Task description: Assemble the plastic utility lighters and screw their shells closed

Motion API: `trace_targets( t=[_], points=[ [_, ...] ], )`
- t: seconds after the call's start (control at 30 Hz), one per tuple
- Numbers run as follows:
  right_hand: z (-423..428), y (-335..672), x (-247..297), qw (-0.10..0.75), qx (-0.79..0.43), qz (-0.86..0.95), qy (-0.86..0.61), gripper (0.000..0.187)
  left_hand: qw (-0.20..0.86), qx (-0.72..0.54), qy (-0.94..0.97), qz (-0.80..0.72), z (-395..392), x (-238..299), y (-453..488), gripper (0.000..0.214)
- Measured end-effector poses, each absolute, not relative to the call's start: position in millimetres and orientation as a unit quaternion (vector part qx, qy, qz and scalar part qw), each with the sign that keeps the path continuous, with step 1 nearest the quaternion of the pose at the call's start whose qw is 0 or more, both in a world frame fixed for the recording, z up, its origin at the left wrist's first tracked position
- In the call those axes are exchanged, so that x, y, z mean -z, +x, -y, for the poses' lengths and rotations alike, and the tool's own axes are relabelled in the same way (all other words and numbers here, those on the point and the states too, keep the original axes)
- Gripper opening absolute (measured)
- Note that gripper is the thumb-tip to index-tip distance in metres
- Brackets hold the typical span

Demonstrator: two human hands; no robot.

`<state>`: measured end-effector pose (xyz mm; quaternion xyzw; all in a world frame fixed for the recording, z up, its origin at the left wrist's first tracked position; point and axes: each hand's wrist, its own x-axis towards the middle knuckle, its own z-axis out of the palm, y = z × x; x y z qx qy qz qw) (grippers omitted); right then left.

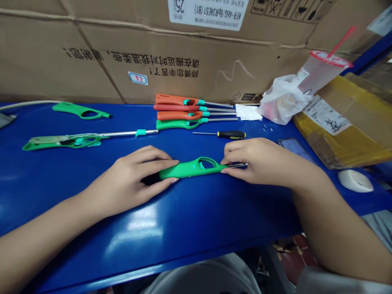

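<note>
In front of the carton, use the blue table as a steady base. With the fingers of the left hand closed on the butt of the green lighter, well in front of the carton and roughly parallel to it, brace without squeezing hard. With the fingertips of the right hand pinching and partly hiding the thin metal, work straight along the lighter, probably best without bending.

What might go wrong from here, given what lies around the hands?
The left hand grips only the handle end of the green lighter, so it might twist if the right hand pulls at the nozzle end. The opened lighter has its inner parts exposed; a bump could dislodge them. The phone lies near the right forearm and may get nudged.
</note>
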<state>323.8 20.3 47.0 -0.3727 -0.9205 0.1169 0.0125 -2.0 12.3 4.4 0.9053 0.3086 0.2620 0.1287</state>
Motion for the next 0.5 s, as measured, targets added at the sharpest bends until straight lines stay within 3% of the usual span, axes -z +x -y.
trace_targets(
  t=[0.23, 0.5],
  points=[
    [-22.0, 321.7, -44.1, -0.009, -0.123, 0.918, -0.376, 0.01, 0.135, -0.247, 0.91, -0.304, -15.6, 2.5, -2.3, 0.03],
    [-14.7, 314.8, -45.2, -0.022, -0.062, 0.926, -0.371, 0.023, 0.161, -0.239, 0.897, -0.335, -12.4, 1.5, -1.7, 0.029]
  ],
)
